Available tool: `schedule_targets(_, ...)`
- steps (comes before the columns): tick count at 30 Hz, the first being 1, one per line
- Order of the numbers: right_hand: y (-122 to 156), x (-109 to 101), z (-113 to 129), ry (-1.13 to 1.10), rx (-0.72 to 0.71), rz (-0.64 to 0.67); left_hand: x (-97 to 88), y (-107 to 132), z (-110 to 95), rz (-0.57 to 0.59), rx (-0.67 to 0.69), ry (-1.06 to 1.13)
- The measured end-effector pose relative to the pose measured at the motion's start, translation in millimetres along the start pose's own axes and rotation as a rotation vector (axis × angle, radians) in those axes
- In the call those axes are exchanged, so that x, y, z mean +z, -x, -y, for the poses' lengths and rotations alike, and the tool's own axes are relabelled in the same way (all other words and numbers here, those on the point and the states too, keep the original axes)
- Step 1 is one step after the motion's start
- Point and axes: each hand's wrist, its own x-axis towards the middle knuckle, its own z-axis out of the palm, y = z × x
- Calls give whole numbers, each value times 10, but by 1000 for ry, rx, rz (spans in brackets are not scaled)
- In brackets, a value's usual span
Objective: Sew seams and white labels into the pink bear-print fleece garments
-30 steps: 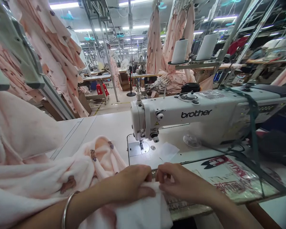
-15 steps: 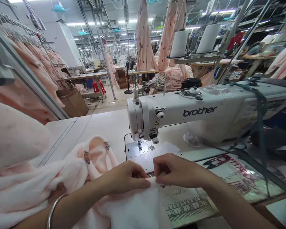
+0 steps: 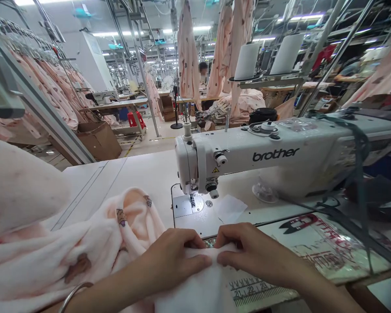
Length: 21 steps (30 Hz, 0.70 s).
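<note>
Pale pink plush fabric (image 3: 195,291) hangs over the front table edge, pinched at its upper border by both hands. My left hand (image 3: 182,256) is closed on it, thumb on the near side, fingers behind. Close beside it, my right hand (image 3: 244,248) grips the same border between thumb and fingers. The rest of the pink garment (image 3: 94,234), with brown printed patches, lies bunched on the left of the table. Just beyond my hands stands a white sewing machine (image 3: 234,152), its lit needle plate (image 3: 187,205) bare of fabric.
A printed ruler (image 3: 257,289) lies at the front edge, right of the fabric. A clear bobbin-like disc (image 3: 264,192) and a white paper scrap (image 3: 233,208) rest near the machine. Thread cones (image 3: 246,61) stand above. Pink garments (image 3: 45,82) hang at left; a cardboard box (image 3: 99,139) sits behind.
Both hands have come slightly lower and nearer with the fabric border, still pinching it. The hanging garments behind have shifted, and a person shows between them.
</note>
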Motion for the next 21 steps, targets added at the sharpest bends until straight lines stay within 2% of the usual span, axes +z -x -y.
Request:
schedule_targets(2, 3, 21, -1, -23, 30, -16, 56, -6, 41, -14, -29, 29)
schedule_targets(6, -156, 13, -53, -160, 105, 41, 137, -117, 119, -167, -56, 59)
schedule_targets(10, -542, -77, -83, -258, 111, 127, -36, -372, 144, -189, -111, 118)
schedule_targets(14, -867, -186, -4, -133, 175, 53, -260, -629, 194, -220, -215, 105)
schedule_targets(17, -959, -263, 107, -73, 211, 10, -317, -762, 259, -249, -234, 59)
schedule_targets(21, -1024, -317, 170, -67, 200, 31, -338, -860, 338, -243, -186, 48)
